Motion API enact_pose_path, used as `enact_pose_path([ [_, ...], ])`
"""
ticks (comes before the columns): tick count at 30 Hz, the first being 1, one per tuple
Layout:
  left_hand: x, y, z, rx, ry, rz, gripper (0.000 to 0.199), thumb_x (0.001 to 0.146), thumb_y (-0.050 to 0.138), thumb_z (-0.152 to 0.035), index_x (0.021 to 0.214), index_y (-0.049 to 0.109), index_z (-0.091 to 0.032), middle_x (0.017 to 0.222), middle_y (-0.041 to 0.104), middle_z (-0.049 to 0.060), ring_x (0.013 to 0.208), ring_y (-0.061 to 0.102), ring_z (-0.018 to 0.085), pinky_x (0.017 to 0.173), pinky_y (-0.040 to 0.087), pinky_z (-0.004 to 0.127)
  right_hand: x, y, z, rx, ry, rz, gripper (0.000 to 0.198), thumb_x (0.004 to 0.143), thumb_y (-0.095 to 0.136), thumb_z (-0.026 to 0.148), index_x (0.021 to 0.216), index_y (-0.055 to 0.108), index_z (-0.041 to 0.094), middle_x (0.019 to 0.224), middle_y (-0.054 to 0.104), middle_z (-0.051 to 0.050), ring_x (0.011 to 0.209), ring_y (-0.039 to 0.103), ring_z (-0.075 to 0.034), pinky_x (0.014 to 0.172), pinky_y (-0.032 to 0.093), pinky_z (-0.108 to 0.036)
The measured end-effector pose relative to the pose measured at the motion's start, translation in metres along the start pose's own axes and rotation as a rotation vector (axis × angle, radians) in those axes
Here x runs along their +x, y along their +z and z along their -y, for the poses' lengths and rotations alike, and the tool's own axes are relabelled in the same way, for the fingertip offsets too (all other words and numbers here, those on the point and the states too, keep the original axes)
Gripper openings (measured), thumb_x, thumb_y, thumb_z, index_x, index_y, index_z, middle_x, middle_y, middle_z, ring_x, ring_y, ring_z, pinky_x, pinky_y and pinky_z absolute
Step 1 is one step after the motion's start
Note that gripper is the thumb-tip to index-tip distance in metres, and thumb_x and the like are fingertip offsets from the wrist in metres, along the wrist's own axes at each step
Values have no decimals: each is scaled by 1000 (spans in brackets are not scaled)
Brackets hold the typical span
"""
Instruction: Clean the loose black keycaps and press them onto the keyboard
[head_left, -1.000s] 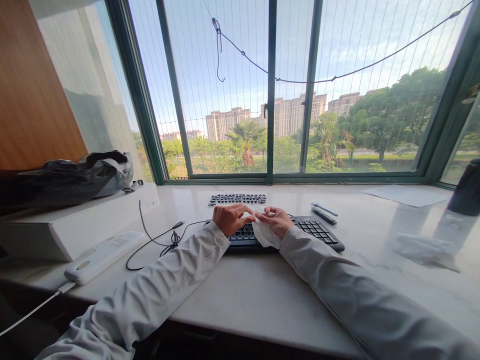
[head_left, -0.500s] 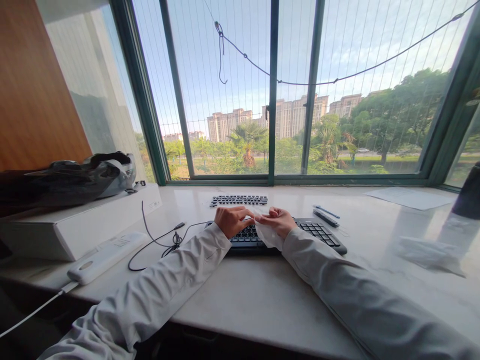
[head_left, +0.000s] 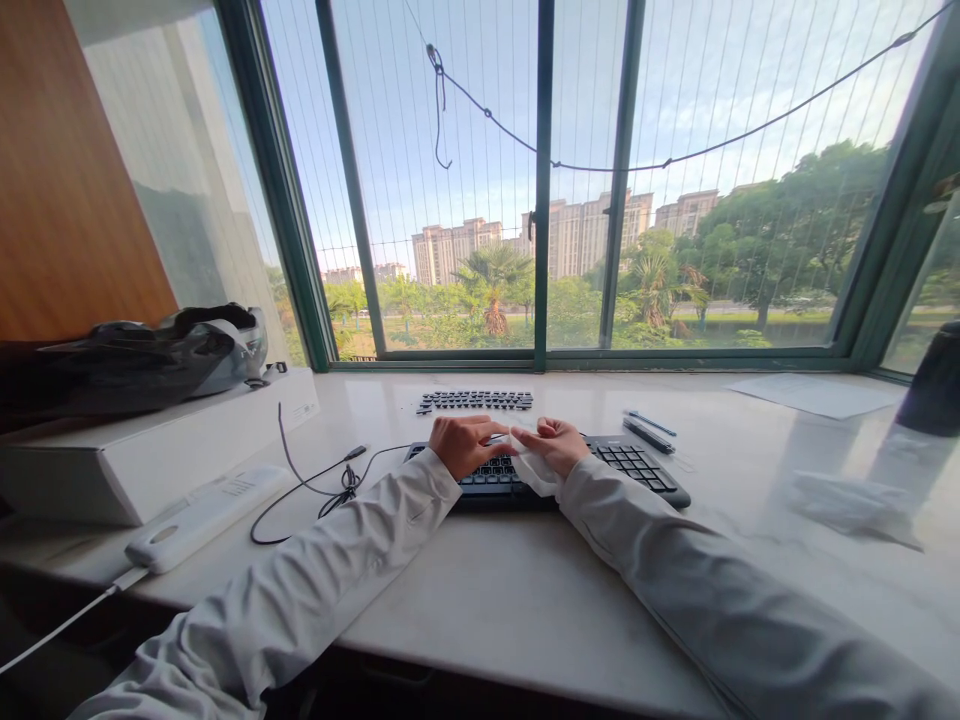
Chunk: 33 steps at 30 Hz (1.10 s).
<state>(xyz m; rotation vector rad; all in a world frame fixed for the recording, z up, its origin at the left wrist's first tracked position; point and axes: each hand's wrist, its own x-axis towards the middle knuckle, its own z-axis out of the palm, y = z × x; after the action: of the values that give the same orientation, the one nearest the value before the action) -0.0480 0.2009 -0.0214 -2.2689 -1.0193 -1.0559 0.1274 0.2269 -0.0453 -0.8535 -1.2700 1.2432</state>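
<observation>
A white tissue (head_left: pixel 535 474), thin and crumpled, hangs between my two hands over a black keyboard (head_left: pixel 637 464). My right hand (head_left: pixel 559 445) is closed on the tissue, thumb pointing left along it. From the other side, my left hand (head_left: pixel 466 446) reaches in with its thumb and forefinger at the tissue's left edge, seemingly pinching it. The fingertips of both hands almost meet. Much of the keyboard's middle is covered by the hands and tissue. Behind it, loose black keycaps (head_left: pixel 476 401) lie in rows on the white tabletop (head_left: pixel 480 590).
On the left are a coiled black cable (head_left: pixel 349 484), a white power strip (head_left: pixel 202 515) and a white box (head_left: pixel 157 450) under a dark bag (head_left: pixel 150 365). To the right lie pen-like tools (head_left: pixel 649 435), a clear plastic bag (head_left: pixel 855 505) and a paper sheet (head_left: pixel 817 395).
The tissue hangs a little less low and looks more bunched under my right hand. Both hands stay over the keyboard, and the view has shifted slightly.
</observation>
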Motion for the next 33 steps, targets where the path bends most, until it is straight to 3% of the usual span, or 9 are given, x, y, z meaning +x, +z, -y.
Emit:
enact_pose_path([
  [7, -1, -1, -3, 5, 23, -40, 30, 77, 58, -53, 85, 73, -28, 59, 62, -5, 50, 53, 4, 49, 30, 19, 5, -3, -4, 108, 70, 94, 57, 42, 82, 47, 58, 35, 20, 48, 53, 6, 40, 47, -7, 40, 34, -19],
  [11, -1, -3, -5, 13, 13, -56, 28, 79, 57, -50, 83, 73, -29, 58, 62, -5, 49, 52, 4, 50, 30, 19, 10, -4, -9, 102, 132, 118, 51, 43, 81, 51, 69, 51, 19, 49, 58, 3, 38, 47, -8, 37, 31, -19],
  [19, 0, -7, -5, 25, -58, -57, 33, 82, 51, -53, 89, 73, -30, 58, 60, -4, 52, 53, 5, 51, 30, 19, 9, -4, -6, 154, 78, 284, 48, 49, 81, 44, 86, 70, 14, 58, 64, 0, 54, 57, -12, 48, 40, -21],
  [25, 1, -6, -4, 20, -61, -57, 36, 81, 50, -57, 90, 72, -31, 59, 60, -4, 54, 54, 6, 53, 30, 20, 4, 0, 0, 242, 88, 169, 46, 41, 86, 32, 81, 72, 13, 69, 70, -4, 56, 59, -12, 54, 44, -23],
  [29, 0, -4, -2, 24, -57, -53, 40, 79, 50, -60, 88, 72, -28, 55, 58, -4, 52, 54, 7, 51, 30, 20, 4, 1, 2, 246, 97, 61, 38, 37, 87, 27, 68, 70, 13, 60, 68, -3, 52, 59, -11, 54, 46, -23],
  [33, -1, -1, -1, -10, -59, -35, 39, 79, 51, -59, 87, 70, -27, 62, 63, -4, 56, 58, 7, 52, 33, 20, 3, 1, 4, 221, 131, 54, 38, 36, 88, 27, 65, 67, 13, 57, 67, -3, 49, 59, -12, 51, 47, -23],
])
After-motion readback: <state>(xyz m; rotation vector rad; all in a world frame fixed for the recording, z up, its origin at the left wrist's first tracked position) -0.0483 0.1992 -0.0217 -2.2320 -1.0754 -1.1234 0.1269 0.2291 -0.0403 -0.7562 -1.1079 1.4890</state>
